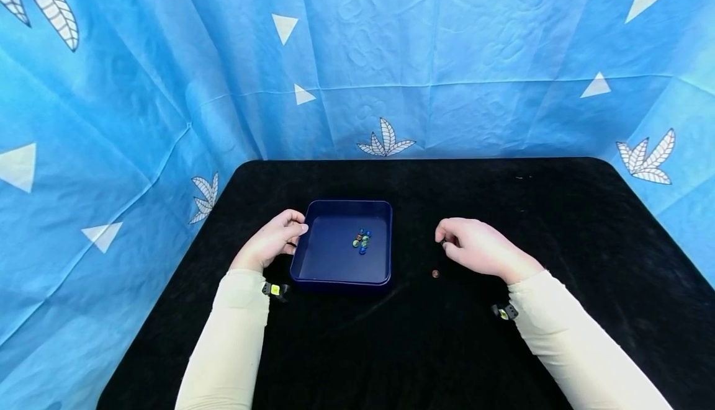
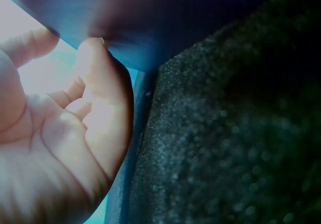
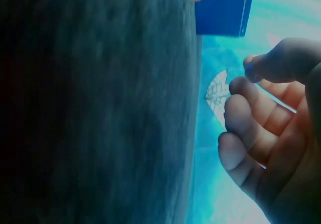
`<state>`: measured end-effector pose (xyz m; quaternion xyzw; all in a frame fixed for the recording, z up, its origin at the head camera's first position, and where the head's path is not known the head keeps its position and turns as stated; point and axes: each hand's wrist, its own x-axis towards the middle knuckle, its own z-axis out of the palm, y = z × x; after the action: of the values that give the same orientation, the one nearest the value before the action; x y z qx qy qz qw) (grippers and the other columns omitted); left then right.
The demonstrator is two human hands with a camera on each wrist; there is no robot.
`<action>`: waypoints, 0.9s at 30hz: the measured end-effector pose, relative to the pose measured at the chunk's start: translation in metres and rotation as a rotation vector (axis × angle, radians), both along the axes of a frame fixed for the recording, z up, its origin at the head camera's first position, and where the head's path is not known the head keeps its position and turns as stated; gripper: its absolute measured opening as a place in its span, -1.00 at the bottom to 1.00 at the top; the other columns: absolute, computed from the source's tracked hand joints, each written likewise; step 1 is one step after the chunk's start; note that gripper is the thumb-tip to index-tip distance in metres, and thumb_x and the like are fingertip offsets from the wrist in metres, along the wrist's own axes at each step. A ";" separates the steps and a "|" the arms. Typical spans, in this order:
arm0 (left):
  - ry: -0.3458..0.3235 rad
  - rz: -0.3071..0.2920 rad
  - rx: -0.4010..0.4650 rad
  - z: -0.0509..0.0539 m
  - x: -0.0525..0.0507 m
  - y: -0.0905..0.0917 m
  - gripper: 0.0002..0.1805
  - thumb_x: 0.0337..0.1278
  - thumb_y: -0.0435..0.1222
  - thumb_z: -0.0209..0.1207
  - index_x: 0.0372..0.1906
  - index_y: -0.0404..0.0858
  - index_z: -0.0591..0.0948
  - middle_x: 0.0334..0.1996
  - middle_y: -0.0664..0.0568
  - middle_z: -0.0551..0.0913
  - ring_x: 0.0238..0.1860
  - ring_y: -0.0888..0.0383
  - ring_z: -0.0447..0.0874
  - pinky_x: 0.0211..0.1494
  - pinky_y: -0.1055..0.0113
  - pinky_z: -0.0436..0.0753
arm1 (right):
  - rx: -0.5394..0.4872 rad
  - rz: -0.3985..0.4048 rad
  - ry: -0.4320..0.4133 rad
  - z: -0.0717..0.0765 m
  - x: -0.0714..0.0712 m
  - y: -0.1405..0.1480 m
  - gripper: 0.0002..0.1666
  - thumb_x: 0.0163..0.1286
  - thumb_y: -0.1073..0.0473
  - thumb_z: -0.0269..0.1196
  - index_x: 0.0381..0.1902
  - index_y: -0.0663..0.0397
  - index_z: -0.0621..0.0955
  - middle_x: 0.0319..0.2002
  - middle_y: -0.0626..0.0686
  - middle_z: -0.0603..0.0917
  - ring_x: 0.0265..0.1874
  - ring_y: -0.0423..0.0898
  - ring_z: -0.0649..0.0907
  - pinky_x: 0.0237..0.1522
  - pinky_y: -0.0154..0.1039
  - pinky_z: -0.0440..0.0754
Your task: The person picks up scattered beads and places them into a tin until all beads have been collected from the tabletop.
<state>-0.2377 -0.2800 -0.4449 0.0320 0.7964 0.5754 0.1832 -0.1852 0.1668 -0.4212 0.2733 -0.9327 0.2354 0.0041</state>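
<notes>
A square dark blue tray (image 1: 326, 255) lies on the black cloth, with several small blue, green and orange marbles (image 1: 363, 241) clustered inside it. At the tray's left wall, my left hand (image 1: 274, 239) grips the edge between curled fingers and thumb. My right hand (image 1: 481, 250) is to the right of the tray, low over the cloth. Its thumb and forefinger pinch a small dark marble (image 3: 249, 69), mostly hidden by the fingertips. One loose reddish-brown marble (image 1: 435, 273) sits on the cloth between that hand and the tray.
Black cloth (image 1: 346, 348) covers the table, whose far edge has rounded corners. Behind and at the sides hangs a blue curtain (image 1: 475, 38) with white triangles and leaf prints. Tiny pale specks (image 1: 524, 177) show on the cloth at the back right.
</notes>
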 end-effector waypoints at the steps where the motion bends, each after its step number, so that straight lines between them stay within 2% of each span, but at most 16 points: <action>1: -0.004 0.001 0.000 0.000 0.000 0.000 -0.65 0.48 -0.22 0.09 0.16 -0.33 0.37 -0.14 -0.22 0.54 -0.28 0.00 0.57 -0.25 0.19 0.64 | -0.004 0.004 0.004 0.000 0.000 -0.002 -0.81 0.28 0.28 0.22 -0.19 -0.11 0.64 -0.46 -0.24 0.48 -0.46 -0.22 0.49 -0.27 -0.17 0.50; 9: -0.009 -0.006 0.005 0.001 0.001 0.000 -0.65 0.51 -0.22 0.06 0.19 -0.33 0.35 -0.10 -0.25 0.54 -0.26 -0.03 0.58 -0.26 0.19 0.64 | -0.040 0.027 0.021 0.006 0.002 -0.018 -0.78 0.28 0.29 0.20 -0.18 -0.11 0.65 -0.43 -0.23 0.49 -0.42 -0.22 0.50 -0.25 -0.18 0.51; 18: -0.010 -0.002 0.024 0.000 -0.001 0.000 -0.66 0.47 -0.25 0.08 0.15 -0.35 0.35 -0.20 -0.14 0.55 -0.33 0.06 0.58 -0.28 0.22 0.65 | -0.043 0.065 0.070 0.016 0.000 -0.039 -0.75 0.23 0.29 0.19 -0.19 -0.15 0.64 -0.40 -0.23 0.46 -0.44 -0.27 0.49 -0.28 -0.21 0.50; 23: -0.004 -0.006 0.049 0.000 -0.001 0.001 -0.67 0.45 -0.28 0.07 0.14 -0.38 0.33 -0.24 -0.12 0.55 -0.37 0.09 0.59 -0.32 0.23 0.65 | -0.054 0.075 0.003 0.020 0.001 -0.053 -0.78 0.32 0.27 0.17 -0.16 -0.16 0.61 -0.38 -0.21 0.48 -0.65 -0.38 0.54 -0.25 -0.22 0.57; 27: -0.005 -0.006 0.052 -0.001 0.000 0.001 -0.71 0.46 -0.29 0.07 0.10 -0.35 0.34 -0.24 -0.14 0.56 -0.38 0.09 0.59 -0.33 0.23 0.65 | -0.075 0.085 -0.062 0.020 0.003 -0.064 -0.81 0.38 0.24 0.16 -0.12 -0.14 0.61 -0.33 -0.19 0.50 -0.80 -0.33 0.52 -0.43 -0.28 0.62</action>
<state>-0.2378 -0.2787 -0.4457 0.0378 0.7805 0.5956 0.1862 -0.1827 0.1029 -0.4010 0.3050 -0.9104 0.2784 -0.0245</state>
